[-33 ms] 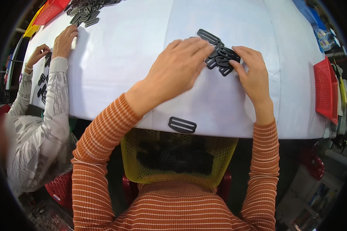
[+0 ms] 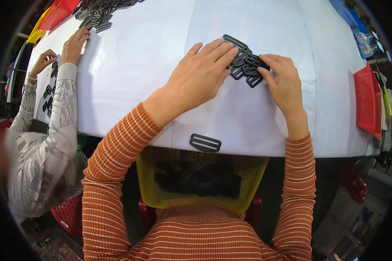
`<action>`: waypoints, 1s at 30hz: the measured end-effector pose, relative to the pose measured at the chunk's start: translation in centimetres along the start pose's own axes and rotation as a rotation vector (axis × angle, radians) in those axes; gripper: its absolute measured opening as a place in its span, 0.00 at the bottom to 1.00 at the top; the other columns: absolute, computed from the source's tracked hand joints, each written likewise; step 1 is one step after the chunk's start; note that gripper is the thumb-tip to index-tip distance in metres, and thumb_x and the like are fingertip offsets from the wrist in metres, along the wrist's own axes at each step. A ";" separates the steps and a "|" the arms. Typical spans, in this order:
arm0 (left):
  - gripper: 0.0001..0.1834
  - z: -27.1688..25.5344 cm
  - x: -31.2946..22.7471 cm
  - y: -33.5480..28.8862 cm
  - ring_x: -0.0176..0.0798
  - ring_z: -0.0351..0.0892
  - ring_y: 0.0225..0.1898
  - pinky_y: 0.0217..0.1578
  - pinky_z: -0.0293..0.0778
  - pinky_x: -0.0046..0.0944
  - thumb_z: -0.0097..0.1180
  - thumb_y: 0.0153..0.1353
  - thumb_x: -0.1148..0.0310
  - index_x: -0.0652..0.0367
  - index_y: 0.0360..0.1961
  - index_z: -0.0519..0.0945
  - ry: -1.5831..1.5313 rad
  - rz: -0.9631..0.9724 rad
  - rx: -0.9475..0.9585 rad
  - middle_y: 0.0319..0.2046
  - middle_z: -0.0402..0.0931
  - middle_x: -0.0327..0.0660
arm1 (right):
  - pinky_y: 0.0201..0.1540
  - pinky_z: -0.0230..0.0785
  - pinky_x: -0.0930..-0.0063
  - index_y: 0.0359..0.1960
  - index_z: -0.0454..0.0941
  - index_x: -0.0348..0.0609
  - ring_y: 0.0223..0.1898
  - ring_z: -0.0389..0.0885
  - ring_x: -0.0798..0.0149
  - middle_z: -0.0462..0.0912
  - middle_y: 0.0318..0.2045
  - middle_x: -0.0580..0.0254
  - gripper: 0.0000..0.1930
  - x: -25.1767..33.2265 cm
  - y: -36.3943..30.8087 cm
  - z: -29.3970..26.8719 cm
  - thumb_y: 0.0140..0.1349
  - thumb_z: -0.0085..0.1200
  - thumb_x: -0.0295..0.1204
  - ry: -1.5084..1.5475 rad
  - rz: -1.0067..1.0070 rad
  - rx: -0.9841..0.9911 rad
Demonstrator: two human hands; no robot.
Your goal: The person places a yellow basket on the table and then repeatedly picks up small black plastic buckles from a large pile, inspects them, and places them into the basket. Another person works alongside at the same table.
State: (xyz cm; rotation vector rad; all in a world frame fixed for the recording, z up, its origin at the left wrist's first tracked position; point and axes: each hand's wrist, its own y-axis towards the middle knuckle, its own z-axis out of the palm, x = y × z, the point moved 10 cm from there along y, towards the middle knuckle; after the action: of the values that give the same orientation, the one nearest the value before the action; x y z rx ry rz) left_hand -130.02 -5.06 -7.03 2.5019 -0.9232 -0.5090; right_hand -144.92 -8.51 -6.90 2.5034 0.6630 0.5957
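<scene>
A small heap of black plastic slide buckles (image 2: 239, 71) lies on the white-covered table, right of centre. Across its left side rests my left hand (image 2: 200, 69), palm down, fingers stretched and partly covering a long buckle (image 2: 234, 41) at the top of the heap. From the right, my right hand (image 2: 283, 78) pinches one buckle (image 2: 258, 61) at its right end between thumb and fingers. A single buckle (image 2: 205, 142) lies apart at the table's near edge. Below that edge, a yellow basket (image 2: 146, 191) in front of me holds many dark pieces, blurred in shadow.
To the left, a co-worker's hands (image 2: 74, 45) are near a large buckle pile (image 2: 93, 17) and several loose buckles (image 2: 48, 104). Red baskets stand at the far left (image 2: 59, 17) and the right edge (image 2: 365, 100). The white table (image 2: 130, 78) ends just before the yellow basket.
My left hand has shifted slightly left, its fingers more spread. My right fingers have moved a little left over the buckle's end. The co-worker's hand has shifted slightly.
</scene>
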 end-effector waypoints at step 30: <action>0.13 2.2 0.0 2.5 0.49 0.79 0.44 0.43 0.78 0.43 0.60 0.59 0.72 0.64 0.45 0.80 -0.012 -0.204 0.010 0.41 0.81 0.45 | 0.37 0.68 0.66 0.44 0.81 0.41 0.35 0.77 0.60 0.79 0.34 0.64 0.16 2.8 -3.3 -1.7 0.53 0.67 0.31 -0.128 0.062 -0.020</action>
State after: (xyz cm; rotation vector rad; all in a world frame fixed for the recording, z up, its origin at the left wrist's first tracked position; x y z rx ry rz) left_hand -132.31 -7.34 -7.62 2.6190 -0.6796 -0.5853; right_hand -144.70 -3.90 -6.52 2.5262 0.5308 0.4571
